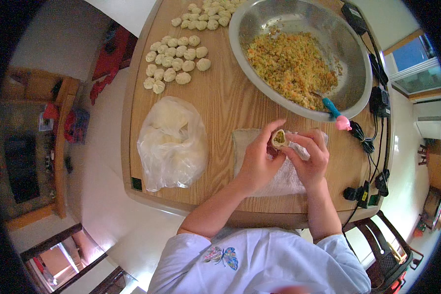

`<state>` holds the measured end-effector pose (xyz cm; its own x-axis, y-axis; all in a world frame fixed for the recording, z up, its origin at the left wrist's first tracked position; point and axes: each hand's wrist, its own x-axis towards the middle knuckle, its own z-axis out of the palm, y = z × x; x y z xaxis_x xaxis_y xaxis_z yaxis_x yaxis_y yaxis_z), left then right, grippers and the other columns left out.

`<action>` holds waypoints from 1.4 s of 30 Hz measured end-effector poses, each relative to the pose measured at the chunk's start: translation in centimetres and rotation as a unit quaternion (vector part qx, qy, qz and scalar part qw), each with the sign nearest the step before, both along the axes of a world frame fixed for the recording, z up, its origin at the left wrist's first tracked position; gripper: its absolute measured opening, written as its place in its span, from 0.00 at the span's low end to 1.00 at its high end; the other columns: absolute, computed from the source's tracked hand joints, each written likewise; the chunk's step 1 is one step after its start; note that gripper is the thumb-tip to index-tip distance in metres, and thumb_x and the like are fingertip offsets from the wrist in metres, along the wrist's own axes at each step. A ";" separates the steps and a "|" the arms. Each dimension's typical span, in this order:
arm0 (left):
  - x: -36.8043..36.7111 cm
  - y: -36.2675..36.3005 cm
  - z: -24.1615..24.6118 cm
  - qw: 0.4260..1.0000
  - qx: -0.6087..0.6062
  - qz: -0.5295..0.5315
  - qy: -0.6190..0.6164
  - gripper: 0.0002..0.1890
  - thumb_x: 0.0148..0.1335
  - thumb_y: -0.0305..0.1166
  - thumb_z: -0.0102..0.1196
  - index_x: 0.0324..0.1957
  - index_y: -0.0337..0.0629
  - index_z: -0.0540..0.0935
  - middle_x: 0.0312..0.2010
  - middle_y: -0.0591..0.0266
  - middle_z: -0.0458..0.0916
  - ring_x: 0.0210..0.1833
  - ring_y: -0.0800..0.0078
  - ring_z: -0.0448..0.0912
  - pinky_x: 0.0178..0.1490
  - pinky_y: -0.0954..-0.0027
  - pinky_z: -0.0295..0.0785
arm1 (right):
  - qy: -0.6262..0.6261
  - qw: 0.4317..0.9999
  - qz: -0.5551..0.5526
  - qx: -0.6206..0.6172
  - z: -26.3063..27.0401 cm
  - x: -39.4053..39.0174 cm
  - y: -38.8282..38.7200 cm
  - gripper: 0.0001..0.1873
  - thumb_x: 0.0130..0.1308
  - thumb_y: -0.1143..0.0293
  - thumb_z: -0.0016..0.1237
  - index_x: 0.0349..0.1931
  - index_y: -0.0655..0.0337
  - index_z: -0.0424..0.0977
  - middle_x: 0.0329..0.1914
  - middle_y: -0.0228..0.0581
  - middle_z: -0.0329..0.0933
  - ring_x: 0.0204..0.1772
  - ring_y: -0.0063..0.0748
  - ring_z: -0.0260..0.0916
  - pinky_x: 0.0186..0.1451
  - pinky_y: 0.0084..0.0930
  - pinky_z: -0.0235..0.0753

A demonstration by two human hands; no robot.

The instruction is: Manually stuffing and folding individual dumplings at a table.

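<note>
Between my two hands is a partly closed dumpling, its filling showing through the opening at the top. My left hand cups it from the left, thumb and fingers curved around it. The fingertips of my right hand pinch the wrapper's edge on the right side. Below both hands a white cloth lies on the wooden table. Beyond them stands a large steel basin with chopped yellow-orange filling. A utensil with a blue and pink handle leans over the basin's near rim.
A clear plastic bag of pale round wrappers lies to the left. Finished dumplings stand in rows, with another group farther back. Black cables and adapters run along the table's right edge. A dark chair stands at lower right.
</note>
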<state>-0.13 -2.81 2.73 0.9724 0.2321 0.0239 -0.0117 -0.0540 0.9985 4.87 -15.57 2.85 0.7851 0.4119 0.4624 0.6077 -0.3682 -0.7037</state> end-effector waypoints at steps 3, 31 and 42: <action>-0.1 0.2 -0.1 1.000 0.014 -0.015 0.022 0.30 0.46 0.17 0.51 0.54 0.43 0.64 0.32 0.54 0.75 0.30 0.71 0.75 0.35 0.73 0.71 | 0.003 1.000 -0.001 0.000 0.5 0.1 0.3 0.19 0.37 0.73 0.62 0.35 0.60 0.76 0.31 0.39 0.70 0.33 0.36 0.67 0.36 0.27 0.69; 0.0 -0.4 -1.5 0.998 -0.029 0.020 0.056 0.15 0.48 0.20 0.53 0.42 0.34 0.73 0.25 0.60 0.77 0.26 0.81 0.74 0.30 0.77 0.70 | 0.035 0.999 -0.022 0.030 0.5 0.0 0.7 0.18 0.38 0.72 0.60 0.34 0.59 0.75 0.31 0.38 0.70 0.35 0.37 0.65 0.38 0.30 0.66; 0.0 -0.2 -1.2 0.999 0.000 0.000 0.053 0.20 0.48 0.19 0.51 0.48 0.37 0.71 0.25 0.63 0.75 0.24 0.84 0.71 0.28 0.79 0.69 | -0.021 1.000 -0.001 -0.006 0.1 0.4 0.2 0.16 0.36 0.72 0.61 0.31 0.59 0.76 0.29 0.37 0.69 0.34 0.36 0.66 0.36 0.28 0.67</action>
